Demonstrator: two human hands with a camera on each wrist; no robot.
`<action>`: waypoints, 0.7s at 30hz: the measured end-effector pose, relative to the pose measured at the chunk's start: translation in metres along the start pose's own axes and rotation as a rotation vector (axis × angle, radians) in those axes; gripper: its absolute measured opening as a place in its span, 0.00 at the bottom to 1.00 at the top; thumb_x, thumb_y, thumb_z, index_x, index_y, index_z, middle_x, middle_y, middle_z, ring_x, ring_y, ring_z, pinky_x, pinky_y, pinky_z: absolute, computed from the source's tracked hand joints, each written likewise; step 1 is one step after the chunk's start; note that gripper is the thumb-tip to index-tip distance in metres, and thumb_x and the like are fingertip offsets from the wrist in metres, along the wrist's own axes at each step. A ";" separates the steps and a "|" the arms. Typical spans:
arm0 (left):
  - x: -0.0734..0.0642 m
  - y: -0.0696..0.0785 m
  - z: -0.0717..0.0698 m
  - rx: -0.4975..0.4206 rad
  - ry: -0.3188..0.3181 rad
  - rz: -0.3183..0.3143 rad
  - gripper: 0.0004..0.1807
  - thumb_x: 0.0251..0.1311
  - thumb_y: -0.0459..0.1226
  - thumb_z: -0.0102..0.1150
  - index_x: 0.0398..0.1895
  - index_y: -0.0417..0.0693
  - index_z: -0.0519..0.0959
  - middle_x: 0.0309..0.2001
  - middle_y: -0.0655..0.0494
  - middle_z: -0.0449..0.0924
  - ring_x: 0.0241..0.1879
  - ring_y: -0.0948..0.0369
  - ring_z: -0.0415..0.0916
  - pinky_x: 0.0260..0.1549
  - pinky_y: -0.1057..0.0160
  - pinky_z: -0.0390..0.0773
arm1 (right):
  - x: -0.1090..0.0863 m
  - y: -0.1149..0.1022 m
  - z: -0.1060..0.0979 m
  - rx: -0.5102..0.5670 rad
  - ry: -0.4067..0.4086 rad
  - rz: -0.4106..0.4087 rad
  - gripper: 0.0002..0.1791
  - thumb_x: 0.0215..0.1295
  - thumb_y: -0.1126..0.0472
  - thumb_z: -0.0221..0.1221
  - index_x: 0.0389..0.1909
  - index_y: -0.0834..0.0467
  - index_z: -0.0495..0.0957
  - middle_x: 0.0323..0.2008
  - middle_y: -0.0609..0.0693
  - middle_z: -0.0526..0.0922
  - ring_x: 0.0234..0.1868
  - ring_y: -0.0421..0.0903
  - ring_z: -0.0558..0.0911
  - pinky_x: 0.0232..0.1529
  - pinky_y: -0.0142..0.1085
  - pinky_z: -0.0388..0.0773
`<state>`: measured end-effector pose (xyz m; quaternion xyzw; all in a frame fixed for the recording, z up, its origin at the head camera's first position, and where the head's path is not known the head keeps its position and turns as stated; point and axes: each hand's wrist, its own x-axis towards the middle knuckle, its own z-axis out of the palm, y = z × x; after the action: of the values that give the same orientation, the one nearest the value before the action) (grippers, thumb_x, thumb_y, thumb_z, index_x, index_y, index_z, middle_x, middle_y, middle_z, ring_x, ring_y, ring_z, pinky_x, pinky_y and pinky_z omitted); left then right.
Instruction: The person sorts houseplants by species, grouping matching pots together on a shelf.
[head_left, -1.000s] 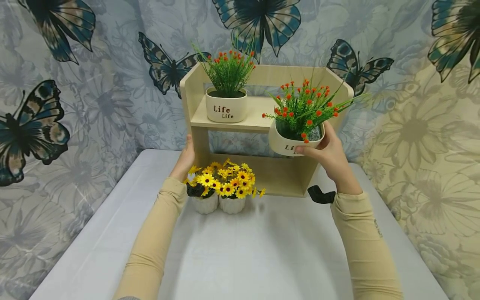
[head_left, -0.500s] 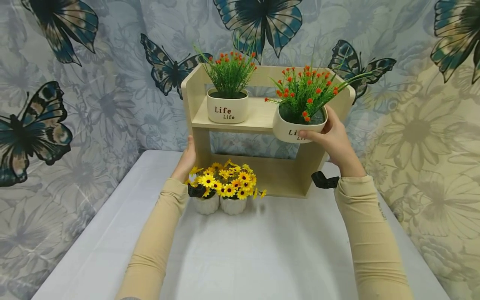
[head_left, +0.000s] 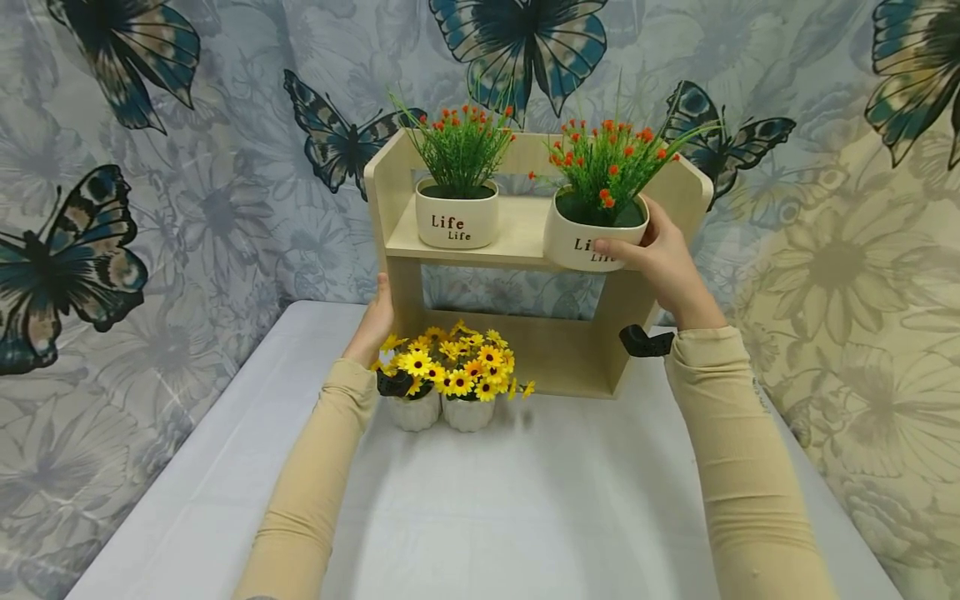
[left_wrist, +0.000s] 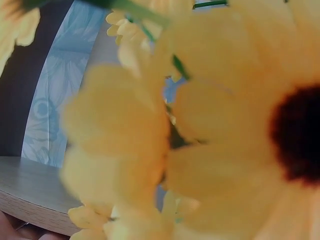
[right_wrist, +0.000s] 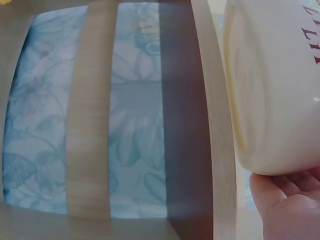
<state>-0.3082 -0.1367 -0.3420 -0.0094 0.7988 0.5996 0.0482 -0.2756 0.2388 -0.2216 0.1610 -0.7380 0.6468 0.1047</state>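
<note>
My right hand (head_left: 666, 262) grips a white oval flowerpot (head_left: 562, 242) marked "Life", with green stalks and small red flowers. Its thumb lies across the front and the fingers go round the right side. The pot is at the front right edge of the upper board of a pale wooden shelf (head_left: 517, 223); in the right wrist view the pot's underside (right_wrist: 247, 90) shows, tilted beside the board edge. My left hand (head_left: 371, 323) rests against the outer left side of the shelf, its fingers mostly hidden. A matching potted plant (head_left: 456, 218) stands on the upper board's left.
Two small white pots (head_left: 468, 414) of yellow daisies stand on the white-covered table (head_left: 555, 517) before the shelf's lower left, next to my left wrist. Yellow petals (left_wrist: 215, 115) fill most of the left wrist view. A butterfly-patterned cloth (head_left: 210, 208) hangs behind.
My right hand has raised the red-flowered pot from below the upper board's front edge to the board's level, tilting it more upright. My left hand stays at the shelf's side.
</note>
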 end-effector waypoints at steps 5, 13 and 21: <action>0.000 -0.001 -0.002 0.005 0.002 0.011 0.52 0.51 0.72 0.10 0.73 0.50 0.33 0.73 0.49 0.30 0.69 0.50 0.29 0.64 0.48 0.34 | 0.007 0.001 -0.003 -0.018 0.008 0.033 0.42 0.53 0.64 0.68 0.68 0.48 0.58 0.58 0.53 0.68 0.53 0.47 0.70 0.41 0.28 0.74; 0.000 -0.002 -0.002 0.007 0.002 0.037 0.51 0.52 0.72 0.10 0.73 0.50 0.33 0.73 0.50 0.29 0.69 0.50 0.28 0.64 0.48 0.33 | 0.018 0.002 -0.003 -0.125 0.005 0.049 0.43 0.53 0.59 0.69 0.68 0.47 0.57 0.59 0.52 0.68 0.54 0.47 0.70 0.45 0.30 0.72; 0.001 -0.004 0.000 -0.003 0.015 0.048 0.51 0.52 0.72 0.10 0.73 0.50 0.34 0.73 0.51 0.31 0.70 0.52 0.29 0.65 0.52 0.33 | 0.024 0.001 0.002 -0.187 0.004 0.089 0.46 0.53 0.53 0.68 0.70 0.46 0.53 0.58 0.52 0.68 0.54 0.47 0.70 0.50 0.39 0.69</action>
<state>-0.3087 -0.1382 -0.3458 0.0051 0.7984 0.6015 0.0279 -0.2980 0.2350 -0.2145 0.1163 -0.8014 0.5794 0.0922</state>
